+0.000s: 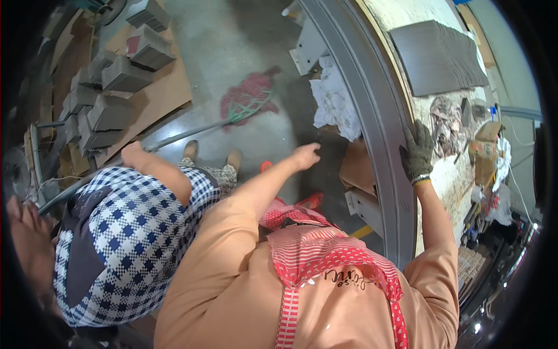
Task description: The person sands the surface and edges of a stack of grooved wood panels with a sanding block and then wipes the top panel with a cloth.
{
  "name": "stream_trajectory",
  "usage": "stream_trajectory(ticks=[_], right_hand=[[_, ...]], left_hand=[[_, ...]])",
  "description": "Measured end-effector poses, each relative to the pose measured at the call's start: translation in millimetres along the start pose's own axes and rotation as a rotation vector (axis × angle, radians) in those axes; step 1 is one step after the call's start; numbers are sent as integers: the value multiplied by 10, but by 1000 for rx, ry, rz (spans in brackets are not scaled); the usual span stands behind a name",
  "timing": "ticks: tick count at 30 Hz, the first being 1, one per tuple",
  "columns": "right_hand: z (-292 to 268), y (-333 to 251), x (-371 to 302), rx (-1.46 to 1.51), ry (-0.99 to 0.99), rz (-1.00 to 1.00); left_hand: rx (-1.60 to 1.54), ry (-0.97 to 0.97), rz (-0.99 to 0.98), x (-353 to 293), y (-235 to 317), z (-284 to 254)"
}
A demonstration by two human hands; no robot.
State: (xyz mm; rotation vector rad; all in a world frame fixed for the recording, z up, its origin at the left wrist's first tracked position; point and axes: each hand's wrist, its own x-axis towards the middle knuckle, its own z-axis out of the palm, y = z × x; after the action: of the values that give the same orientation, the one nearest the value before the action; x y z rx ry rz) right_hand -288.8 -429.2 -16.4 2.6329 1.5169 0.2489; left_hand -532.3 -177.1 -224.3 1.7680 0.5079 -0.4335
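My left hand [306, 156] is bare and held out over the floor in front of me. Its fingers are loosely curled, and nothing shows in them. On my right, my right hand [418, 152] wears a dark grey-green work glove. Its fingers are spread and rest along the near edge of a worktable [447, 177], beside the long grey metal rail [381, 116]. Farther up the table lies a fanned stack of flat grey sheets [439, 58]. A crumpled grey cloth [444, 125] is just past the gloved fingers.
At my left a person in a checked top [139, 232] holds a long pole [186, 136] ending in a red and green mop head [247, 102]. Stacked grey bundles [125, 72] sit on cardboard behind. White crumpled material [336, 99] and a brown box [357, 168] are under the table.
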Motion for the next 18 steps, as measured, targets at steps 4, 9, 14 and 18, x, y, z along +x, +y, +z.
stream_trajectory(ticks=[4, 9, 14, 18], right_hand=[[4, 15, 2, 37, 24, -33], [-32, 3, 4, 56, 61, -18], [-25, 18, -18, 76, 57, 8], [42, 70, -39, 101, 115, -13]], left_hand=[[-33, -58, -112, -384, -656, 205], [-183, -504, 166, -975, -735, 411], [937, -340, 46, -1461, -412, -8], [107, -206, -97, -1549, -211, -262]])
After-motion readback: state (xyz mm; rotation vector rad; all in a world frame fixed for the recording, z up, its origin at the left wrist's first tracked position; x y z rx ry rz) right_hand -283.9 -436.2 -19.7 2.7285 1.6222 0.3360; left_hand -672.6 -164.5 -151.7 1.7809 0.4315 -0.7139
